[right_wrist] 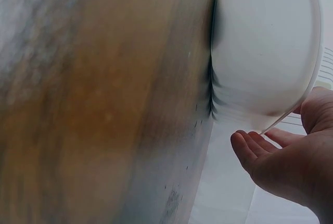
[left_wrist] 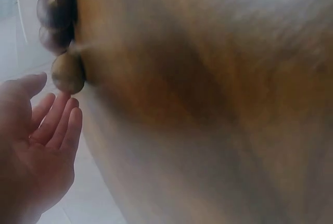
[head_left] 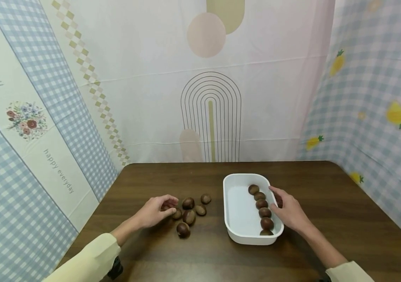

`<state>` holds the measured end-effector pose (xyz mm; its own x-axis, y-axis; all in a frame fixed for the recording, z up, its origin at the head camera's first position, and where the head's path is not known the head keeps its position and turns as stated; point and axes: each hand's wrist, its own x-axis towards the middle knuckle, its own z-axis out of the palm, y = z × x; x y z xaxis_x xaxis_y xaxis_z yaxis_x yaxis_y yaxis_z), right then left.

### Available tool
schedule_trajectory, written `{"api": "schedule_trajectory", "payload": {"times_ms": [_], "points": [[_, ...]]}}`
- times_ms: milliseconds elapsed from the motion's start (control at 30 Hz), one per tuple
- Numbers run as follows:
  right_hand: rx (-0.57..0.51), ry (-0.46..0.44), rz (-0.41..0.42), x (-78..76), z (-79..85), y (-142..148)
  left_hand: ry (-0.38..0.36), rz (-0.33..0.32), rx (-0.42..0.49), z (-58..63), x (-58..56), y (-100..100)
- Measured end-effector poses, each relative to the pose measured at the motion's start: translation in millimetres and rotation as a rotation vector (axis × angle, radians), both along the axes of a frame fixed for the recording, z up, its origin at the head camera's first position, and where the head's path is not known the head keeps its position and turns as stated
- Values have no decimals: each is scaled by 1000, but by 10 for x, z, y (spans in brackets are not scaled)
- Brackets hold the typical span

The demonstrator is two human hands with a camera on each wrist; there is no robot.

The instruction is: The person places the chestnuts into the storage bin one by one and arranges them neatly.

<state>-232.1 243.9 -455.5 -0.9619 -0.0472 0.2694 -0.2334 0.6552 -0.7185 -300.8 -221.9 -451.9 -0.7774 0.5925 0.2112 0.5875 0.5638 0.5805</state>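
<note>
My left hand reaches in from the left at a loose group of brown chestnuts. Its fingertips are right at the nearest chestnut, with the thumb apart from the fingers. On the right, a white rectangular dish stands on the table. Several chestnuts lie in a row along its right inner wall. My right hand holds the dish's right rim, thumb over the edge and the other fingers outside, as the right wrist view shows of the hand.
Both stand on a dark brown wooden table. Behind it hangs a pale printed cloth. Checked cloths flank it, the left one in blue and the right one with yellow pineapples.
</note>
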Motion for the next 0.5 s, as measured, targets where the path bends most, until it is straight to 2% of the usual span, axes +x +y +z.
{"api": "schedule_trajectory", "payload": {"times_ms": [233,500], "points": [[0,-9,-7,9,-7,11,-30,28,-12,-76,76,33],[-12,-30,-3,19,6,7,-7,44,-22,-99,134,48]]}}
